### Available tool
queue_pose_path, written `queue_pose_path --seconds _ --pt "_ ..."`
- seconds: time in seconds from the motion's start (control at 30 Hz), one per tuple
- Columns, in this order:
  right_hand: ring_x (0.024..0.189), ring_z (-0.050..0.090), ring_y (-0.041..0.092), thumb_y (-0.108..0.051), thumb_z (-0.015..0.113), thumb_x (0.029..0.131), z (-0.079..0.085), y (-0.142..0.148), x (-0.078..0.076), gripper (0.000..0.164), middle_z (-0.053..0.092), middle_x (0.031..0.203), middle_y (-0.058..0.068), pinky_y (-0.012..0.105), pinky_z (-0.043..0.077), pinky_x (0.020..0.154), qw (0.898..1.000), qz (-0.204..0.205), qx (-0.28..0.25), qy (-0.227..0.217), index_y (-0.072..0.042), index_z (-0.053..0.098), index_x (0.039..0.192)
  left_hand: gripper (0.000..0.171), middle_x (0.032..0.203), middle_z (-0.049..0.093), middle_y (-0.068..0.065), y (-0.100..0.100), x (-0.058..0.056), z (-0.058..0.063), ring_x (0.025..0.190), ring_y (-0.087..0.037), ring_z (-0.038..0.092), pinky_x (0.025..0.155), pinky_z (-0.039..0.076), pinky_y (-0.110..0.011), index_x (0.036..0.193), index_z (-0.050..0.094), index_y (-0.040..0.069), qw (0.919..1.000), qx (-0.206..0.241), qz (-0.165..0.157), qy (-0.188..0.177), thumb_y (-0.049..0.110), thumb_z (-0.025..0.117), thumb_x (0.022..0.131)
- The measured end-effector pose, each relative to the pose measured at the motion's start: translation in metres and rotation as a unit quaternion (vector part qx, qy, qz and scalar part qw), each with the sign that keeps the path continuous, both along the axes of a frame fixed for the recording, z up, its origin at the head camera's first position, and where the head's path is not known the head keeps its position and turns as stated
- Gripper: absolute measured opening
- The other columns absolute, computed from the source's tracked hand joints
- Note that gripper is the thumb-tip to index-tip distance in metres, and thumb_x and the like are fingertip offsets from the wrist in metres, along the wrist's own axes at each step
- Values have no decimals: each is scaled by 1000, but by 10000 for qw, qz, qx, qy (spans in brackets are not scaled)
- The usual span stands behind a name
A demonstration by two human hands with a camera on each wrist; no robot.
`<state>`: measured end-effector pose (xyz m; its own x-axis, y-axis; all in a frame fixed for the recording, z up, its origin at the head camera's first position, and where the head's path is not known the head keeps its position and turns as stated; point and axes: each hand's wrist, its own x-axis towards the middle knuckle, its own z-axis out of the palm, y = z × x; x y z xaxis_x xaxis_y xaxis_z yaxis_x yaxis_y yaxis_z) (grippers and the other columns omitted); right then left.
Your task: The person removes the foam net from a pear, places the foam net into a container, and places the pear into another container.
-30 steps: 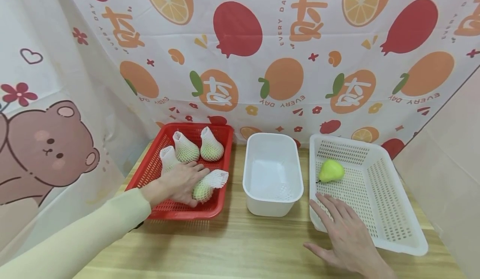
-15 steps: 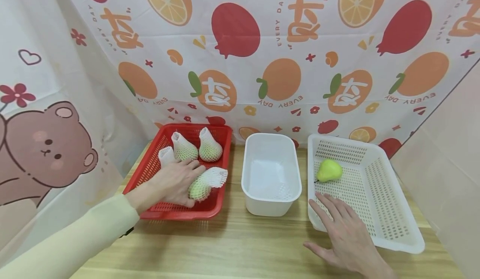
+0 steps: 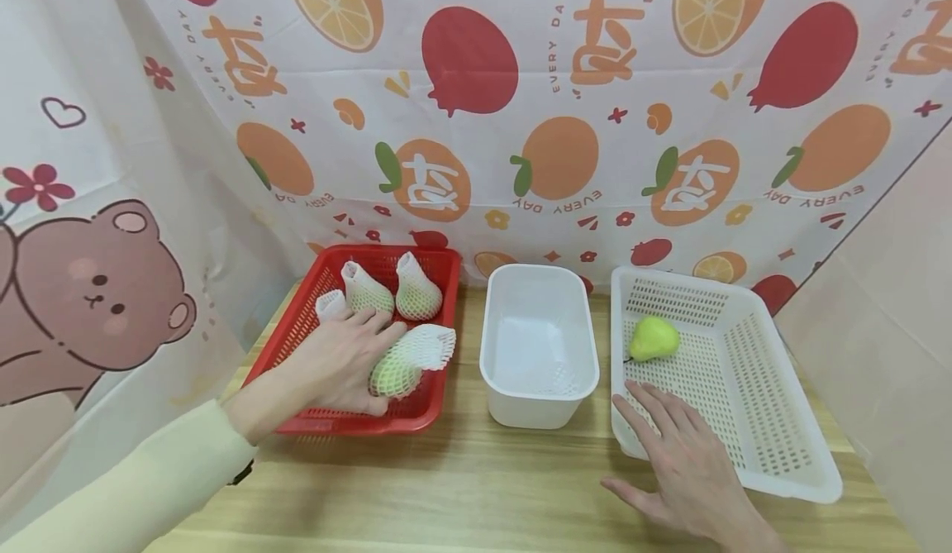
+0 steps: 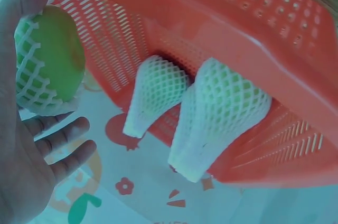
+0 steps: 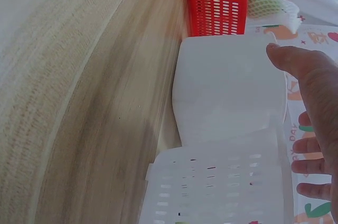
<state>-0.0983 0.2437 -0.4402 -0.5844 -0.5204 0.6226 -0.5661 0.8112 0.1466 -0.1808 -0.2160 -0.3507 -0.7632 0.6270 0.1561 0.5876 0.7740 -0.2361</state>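
Note:
My left hand (image 3: 338, 361) pinches a pear in a white foam net (image 3: 396, 371) between thumb and fingers, over the front of the red basket (image 3: 405, 427). In the left wrist view, the thumb presses the held pear's bare green side (image 4: 62, 55), while several other fingers stretch out free. Behind it in the basket stand two netted pears (image 3: 418, 295), and a third netted pear (image 3: 330, 303) is mostly hidden by the hand. My right hand (image 3: 680, 462) holds nothing and spreads its fingers over the white basket's (image 3: 799, 491) near left corner. A bare green pear (image 3: 654, 339) lies in that basket.
Between the two baskets stands a deep white plastic tub (image 3: 539, 404). All three stand on a wooden table (image 3: 476, 495). A fruit-print curtain (image 3: 476, 164) hangs right behind them, and another curtain with a bear (image 3: 111, 288) hangs at the left.
My left hand has lifted the netted pear slightly, and its net's open end has risen toward the basket's right rim. The right hand has stayed in place.

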Motion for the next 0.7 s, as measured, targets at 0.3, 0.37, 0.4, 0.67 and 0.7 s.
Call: queue_pose_path --seconds 0.3,0.37,0.4,0.67,0.7 --pt "127 61 33 -87 38 93 0 -1 -1 94 63 147 12 50 52 98 10000 13 2 20 -12 63 143 90 116 67 -7 6 18 4 107 -25 61 91 57 -47 131 59 14 9991 385 -105 169 58 89 58" --pt "127 61 33 -87 38 93 0 -1 -1 94 63 147 12 50 52 98 10000 19 -12 34 -12 63 143 88 112 66 -5 8 22 3 104 -24 60 89 56 -44 128 60 14 9984 460 -170 269 58 88 58" --pt "127 61 33 -87 38 93 0 -1 -1 94 63 147 12 50 52 98 10000 21 -17 38 -12 63 143 88 110 65 -4 9 23 2 103 -23 60 88 55 -43 127 60 14 9981 495 -201 322 59 88 57" --pt "127 61 32 -87 37 92 0 -3 -2 95 63 146 11 45 47 102 10000 -23 41 68 -11 63 143 85 104 63 -2 19 34 -4 97 -22 59 85 51 -40 122 59 12 9957 577 -425 593 62 82 58" --pt "126 62 32 -87 37 92 0 -3 -2 95 63 145 12 45 46 103 10000 -19 44 73 -11 64 142 85 105 63 -2 21 36 -5 97 -22 60 85 52 -40 123 59 12 9955 579 -456 589 63 82 58"
